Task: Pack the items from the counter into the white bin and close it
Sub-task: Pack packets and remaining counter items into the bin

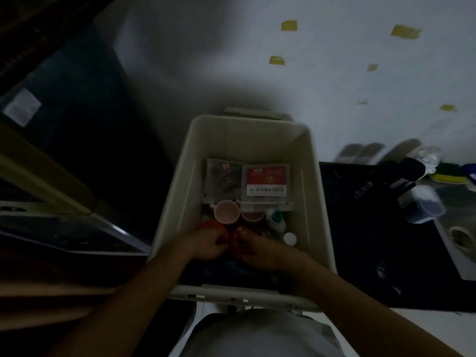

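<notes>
The packing step is being carried out. A red item (pixel 233 239) is being gripped by the left hand (pixel 206 244) and the right hand (pixel 260 251), with fingers curled round it. It is being held low inside the white bin (pixel 180 176), just beside a pink cup (pixel 226 211). A clear container (pixel 422 204) is sitting on the worktop (pixel 360 240) to the right. The next move is judged to call for settling and releasing the red item, so that the rest can be fetched before closing.

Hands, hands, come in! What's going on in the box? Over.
Left hand, right hand gripping red item in white bin. Bin open. Cups close beside.
</notes>
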Demonstrator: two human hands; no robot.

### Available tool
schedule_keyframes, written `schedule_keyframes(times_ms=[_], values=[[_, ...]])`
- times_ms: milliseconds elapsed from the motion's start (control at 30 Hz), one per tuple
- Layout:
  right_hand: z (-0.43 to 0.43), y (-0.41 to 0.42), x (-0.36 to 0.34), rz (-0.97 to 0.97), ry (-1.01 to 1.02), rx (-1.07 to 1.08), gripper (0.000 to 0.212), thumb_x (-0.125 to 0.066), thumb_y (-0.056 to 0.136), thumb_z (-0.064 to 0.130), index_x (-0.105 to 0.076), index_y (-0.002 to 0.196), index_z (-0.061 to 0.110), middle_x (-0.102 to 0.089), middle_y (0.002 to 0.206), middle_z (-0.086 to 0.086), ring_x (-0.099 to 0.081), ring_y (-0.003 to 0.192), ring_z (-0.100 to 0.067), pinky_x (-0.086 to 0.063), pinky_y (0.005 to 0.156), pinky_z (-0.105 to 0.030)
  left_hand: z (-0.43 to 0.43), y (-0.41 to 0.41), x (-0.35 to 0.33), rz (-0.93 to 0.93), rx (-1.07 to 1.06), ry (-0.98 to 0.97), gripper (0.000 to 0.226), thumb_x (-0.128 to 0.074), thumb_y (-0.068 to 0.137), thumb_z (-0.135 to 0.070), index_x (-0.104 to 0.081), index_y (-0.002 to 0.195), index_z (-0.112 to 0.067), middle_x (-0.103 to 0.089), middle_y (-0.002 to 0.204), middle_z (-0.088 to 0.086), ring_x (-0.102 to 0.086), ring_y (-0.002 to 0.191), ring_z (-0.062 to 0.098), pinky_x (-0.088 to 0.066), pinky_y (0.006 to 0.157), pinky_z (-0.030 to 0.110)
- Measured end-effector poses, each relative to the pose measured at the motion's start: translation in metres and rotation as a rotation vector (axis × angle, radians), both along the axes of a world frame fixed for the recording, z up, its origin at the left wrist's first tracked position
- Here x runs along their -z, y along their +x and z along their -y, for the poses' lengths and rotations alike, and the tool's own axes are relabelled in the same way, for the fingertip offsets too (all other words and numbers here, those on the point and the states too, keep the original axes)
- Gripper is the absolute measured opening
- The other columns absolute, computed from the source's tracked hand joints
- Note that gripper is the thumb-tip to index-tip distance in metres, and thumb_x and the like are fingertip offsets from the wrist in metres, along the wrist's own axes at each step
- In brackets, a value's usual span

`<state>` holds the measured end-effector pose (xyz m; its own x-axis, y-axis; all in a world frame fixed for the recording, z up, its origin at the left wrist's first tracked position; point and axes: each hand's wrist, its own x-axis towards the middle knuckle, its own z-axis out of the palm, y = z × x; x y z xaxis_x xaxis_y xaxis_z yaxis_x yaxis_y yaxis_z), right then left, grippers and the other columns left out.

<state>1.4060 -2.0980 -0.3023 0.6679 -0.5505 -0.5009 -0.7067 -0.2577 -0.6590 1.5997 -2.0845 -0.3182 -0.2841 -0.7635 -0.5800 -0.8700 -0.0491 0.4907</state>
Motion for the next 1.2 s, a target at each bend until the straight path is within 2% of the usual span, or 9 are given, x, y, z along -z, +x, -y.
schedule_keyframes(times_ms=[100, 233, 400, 533, 733, 867, 933, 1033, 1200], values=[[0.000, 0.000, -0.012, 0.070, -0.019, 0.090, 0.036, -0.057, 0.095, 0.020, -0.053, 0.131, 0.019, -0.060, 0.129, -0.003, -0.059, 0.113, -0.018, -0.049, 0.096, -0.029, 0.001, 0.001, -0.007, -0.133, -0.090, -0.026, 0.022, -0.055, 0.093, -0.028, -0.065, 0.109, -0.016, -0.067, 0.110, 0.004, -0.065, 0.099, 0.017, -0.053, 0.091, 0.039], [0.007, -0.005, -0.031, 0.176, -0.044, 0.138, 0.039, -0.053, 0.095, 0.019, -0.050, 0.132, 0.031, -0.063, 0.123, 0.002, -0.063, 0.107, -0.014, -0.054, 0.094, -0.035, 0.009, -0.005, -0.026, -0.216, -0.140, -0.103, 0.024, -0.048, 0.095, -0.037, -0.062, 0.114, -0.032, -0.068, 0.110, -0.006, -0.065, 0.099, 0.009, -0.054, 0.091, 0.041], [0.028, -0.021, -0.062, 0.293, -0.138, 0.231, 0.041, -0.054, 0.095, 0.026, -0.044, 0.129, 0.046, -0.056, 0.123, 0.015, -0.055, 0.101, 0.006, -0.049, 0.089, -0.020, 0.031, -0.025, -0.068, -0.294, -0.146, -0.203, 0.028, -0.045, 0.093, -0.044, -0.060, 0.115, -0.036, -0.066, 0.114, -0.007, -0.063, 0.105, 0.010, -0.052, 0.094, 0.043], [0.051, -0.044, -0.082, 0.333, -0.325, 0.296, 0.051, -0.057, 0.095, 0.026, -0.040, 0.144, 0.028, -0.047, 0.142, 0.007, -0.044, 0.117, 0.001, -0.037, 0.094, -0.014, 0.050, -0.045, -0.091, -0.329, -0.180, -0.336, 0.030, -0.050, 0.098, -0.034, -0.060, 0.121, -0.018, -0.062, 0.116, 0.002, -0.061, 0.106, 0.015, -0.051, 0.094, 0.045], [0.076, -0.099, -0.099, 0.370, -0.472, 0.384, 0.059, -0.056, 0.095, 0.028, -0.033, 0.149, 0.023, -0.042, 0.146, 0.004, -0.039, 0.115, 0.012, -0.028, 0.087, 0.005, 0.072, -0.089, -0.111, -0.384, -0.144, -0.524, 0.023, -0.055, 0.097, -0.029, -0.054, 0.119, -0.032, -0.056, 0.113, -0.009, -0.056, 0.102, -0.001, -0.047, 0.089, 0.024], [0.086, -0.140, -0.102, 0.349, -0.477, 0.441, 0.058, -0.056, 0.095, 0.034, -0.034, 0.148, 0.026, -0.043, 0.149, 0.004, -0.041, 0.134, -0.008, -0.033, 0.107, -0.020, 0.086, -0.128, -0.119, -0.428, -0.116, -0.538, 0.027, -0.055, 0.097, -0.026, -0.055, 0.124, -0.023, -0.056, 0.115, -0.007, -0.056, 0.102, -0.006, -0.048, 0.087, 0.017], [0.090, -0.161, -0.100, 0.342, -0.462, 0.466, 0.057, -0.057, 0.094, 0.031, -0.037, 0.147, 0.025, -0.045, 0.146, 0.002, -0.043, 0.133, -0.011, -0.037, 0.110, -0.029, 0.093, -0.148, -0.122, -0.422, -0.103, -0.519, 0.033, -0.054, 0.097, -0.028, -0.053, 0.129, -0.018, -0.055, 0.120, -0.003, -0.058, 0.108, 0.005, -0.051, 0.095, 0.031], [0.096, -0.195, -0.095, 0.306, -0.485, 0.511, 0.057, -0.056, 0.092, 0.031, -0.039, 0.145, 0.023, -0.048, 0.143, 0.000, -0.047, 0.129, -0.013, -0.040, 0.107, -0.029, 0.102, -0.177, -0.120, -0.394, -0.083, -0.507, 0.041, -0.053, 0.097, -0.034, -0.049, 0.135, -0.020, -0.053, 0.128, -0.001, -0.056, 0.116, 0.018, -0.048, 0.100, 0.043], [0.102, -0.251, -0.076, 0.259, -0.458, 0.585, 0.057, -0.056, 0.090, 0.031, -0.040, 0.144, 0.022, -0.046, 0.143, 0.000, -0.047, 0.128, -0.013, -0.036, 0.101, -0.021, 0.115, -0.228, -0.113, -0.371, -0.004, -0.544, 0.040, -0.051, 0.098, -0.035, -0.048, 0.135, -0.021, -0.049, 0.132, -0.005, -0.049, 0.122, 0.011, -0.042, 0.102, 0.027]])
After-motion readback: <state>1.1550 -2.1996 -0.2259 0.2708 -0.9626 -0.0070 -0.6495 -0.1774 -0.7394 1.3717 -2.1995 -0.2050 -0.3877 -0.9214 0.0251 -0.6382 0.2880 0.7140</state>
